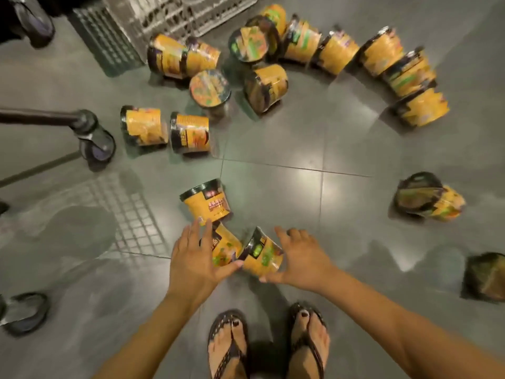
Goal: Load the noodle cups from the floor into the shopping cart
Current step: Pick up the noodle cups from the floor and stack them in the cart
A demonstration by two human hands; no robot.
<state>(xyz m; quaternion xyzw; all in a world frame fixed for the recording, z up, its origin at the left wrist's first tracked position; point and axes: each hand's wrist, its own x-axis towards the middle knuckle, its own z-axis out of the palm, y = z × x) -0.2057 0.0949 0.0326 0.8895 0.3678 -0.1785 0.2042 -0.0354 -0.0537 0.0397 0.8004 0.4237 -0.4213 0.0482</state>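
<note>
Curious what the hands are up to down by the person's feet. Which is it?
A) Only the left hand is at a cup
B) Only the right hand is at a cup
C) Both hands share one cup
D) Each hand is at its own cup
D: the left hand has its thumb and fingers round the left noodle cup, and the right hand is round the right noodle cup beside it, just ahead of the sandals.

One head-worn view, wide-angle, facing steeply down at floor point(287, 149); own feet point(308, 343) at bottom edge, close range.
</note>
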